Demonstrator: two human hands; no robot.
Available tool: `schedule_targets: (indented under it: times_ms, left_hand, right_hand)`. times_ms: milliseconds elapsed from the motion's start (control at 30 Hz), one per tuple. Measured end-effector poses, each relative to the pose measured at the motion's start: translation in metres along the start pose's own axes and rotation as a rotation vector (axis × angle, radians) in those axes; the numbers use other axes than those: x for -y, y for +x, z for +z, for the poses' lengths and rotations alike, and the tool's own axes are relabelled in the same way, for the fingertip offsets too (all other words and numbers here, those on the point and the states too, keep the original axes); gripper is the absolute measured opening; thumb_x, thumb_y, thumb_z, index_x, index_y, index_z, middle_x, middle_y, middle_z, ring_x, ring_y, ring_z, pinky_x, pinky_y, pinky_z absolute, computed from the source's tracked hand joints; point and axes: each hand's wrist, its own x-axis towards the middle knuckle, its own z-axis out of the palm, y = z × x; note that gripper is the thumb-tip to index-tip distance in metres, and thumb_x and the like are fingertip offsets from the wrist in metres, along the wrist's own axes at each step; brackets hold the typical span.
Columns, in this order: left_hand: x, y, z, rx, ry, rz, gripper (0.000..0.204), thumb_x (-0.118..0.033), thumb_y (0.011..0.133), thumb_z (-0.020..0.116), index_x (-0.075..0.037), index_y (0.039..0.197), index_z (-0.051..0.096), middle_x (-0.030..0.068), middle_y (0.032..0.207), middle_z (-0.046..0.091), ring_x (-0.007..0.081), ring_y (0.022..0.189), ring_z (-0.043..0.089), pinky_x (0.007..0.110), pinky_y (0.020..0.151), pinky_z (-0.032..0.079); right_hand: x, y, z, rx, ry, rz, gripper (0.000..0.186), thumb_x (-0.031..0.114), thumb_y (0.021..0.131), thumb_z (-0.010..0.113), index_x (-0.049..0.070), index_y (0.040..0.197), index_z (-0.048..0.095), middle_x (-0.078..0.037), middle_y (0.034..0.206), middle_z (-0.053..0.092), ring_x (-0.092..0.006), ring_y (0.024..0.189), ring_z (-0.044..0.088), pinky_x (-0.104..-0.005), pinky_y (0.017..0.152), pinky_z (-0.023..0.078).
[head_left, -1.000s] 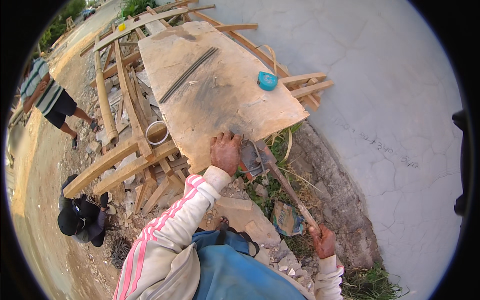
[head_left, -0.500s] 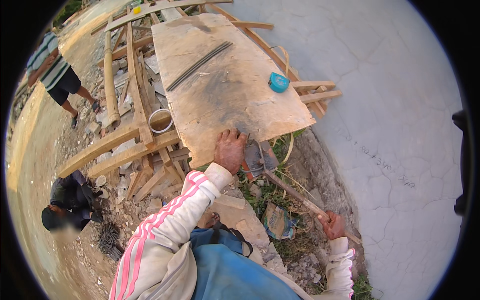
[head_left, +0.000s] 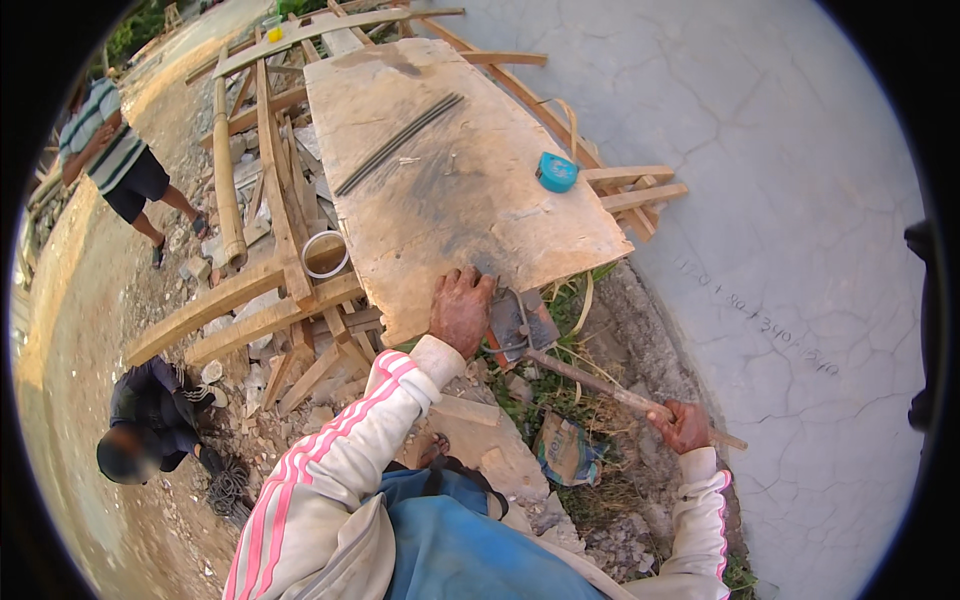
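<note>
My right hand is wrapped round the far end of a long, rusty brown lever handle. The handle runs up left to a bent metal head at the near edge of a worn wooden board. My left hand presses down at that edge, close beside the head, fingers curled; what lies under them is hidden. Several thin, dark metal rods lie together across the board. A teal tape measure sits near its right edge.
Timber beams and rubble surround the board's left side. A roll of tape hangs by a beam. A cracked grey wall stands right. One person stands far left; another crouches nearer, beside coiled wire.
My right hand has moved slightly up and to the right, swinging the lever handle outward with it. My left hand stays at the board's edge. The crouching person has shifted a little.
</note>
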Motion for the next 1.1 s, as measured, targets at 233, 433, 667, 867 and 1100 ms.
schedule_targets:
  times_ms: [233,433,667,867,1100]
  left_hand:
    - [0.000,0.000,0.002,0.006,0.011,-0.005,0.019,-0.010,0.081,0.067,-0.008,0.100,0.069,0.0125,0.097,0.063,0.0329,0.096,0.060,0.045,0.085,0.047]
    - [0.000,0.000,0.000,0.027,0.002,-0.013,0.017,-0.013,0.084,0.064,-0.009,0.099,0.068,0.0124,0.098,0.062,0.0322,0.097,0.060,0.045,0.088,0.045]
    - [0.002,0.002,0.002,0.026,0.011,-0.013,0.017,-0.011,0.083,0.067,-0.008,0.099,0.067,0.0125,0.097,0.063,0.0324,0.095,0.059,0.045,0.084,0.046]
    - [0.007,0.002,0.006,-0.012,-0.030,0.022,0.018,-0.011,0.081,0.067,-0.009,0.098,0.067,0.0131,0.095,0.063,0.0334,0.094,0.060,0.045,0.083,0.046]
    - [0.007,0.002,0.006,0.043,-0.002,0.004,0.016,-0.016,0.086,0.063,-0.009,0.100,0.067,0.0139,0.099,0.063,0.0337,0.096,0.061,0.047,0.085,0.046]
  right_hand:
    - [-0.002,0.000,0.006,-0.022,-0.039,-0.011,0.066,0.069,0.084,0.064,0.005,0.067,0.061,-0.016,0.052,0.050,-0.0374,0.050,0.053,-0.0469,0.053,0.042]
    - [0.004,-0.007,0.015,-0.067,0.013,0.022,0.064,0.068,0.083,0.065,0.005,0.069,0.062,-0.016,0.053,0.051,-0.0376,0.052,0.055,-0.0466,0.054,0.043]
    - [0.003,-0.013,0.019,-0.113,-0.033,0.041,0.062,0.069,0.082,0.065,0.008,0.071,0.064,-0.018,0.054,0.052,-0.0411,0.056,0.057,-0.0483,0.054,0.044]
    - [0.050,-0.047,0.016,-0.175,-0.059,0.169,0.067,0.071,0.082,0.064,0.005,0.070,0.063,-0.019,0.054,0.053,-0.0409,0.054,0.056,-0.0479,0.053,0.043]
    - [0.183,-0.147,0.094,-0.254,0.130,0.536,0.059,0.061,0.092,0.059,0.004,0.078,0.064,-0.022,0.061,0.057,-0.0443,0.062,0.061,-0.0492,0.056,0.046]
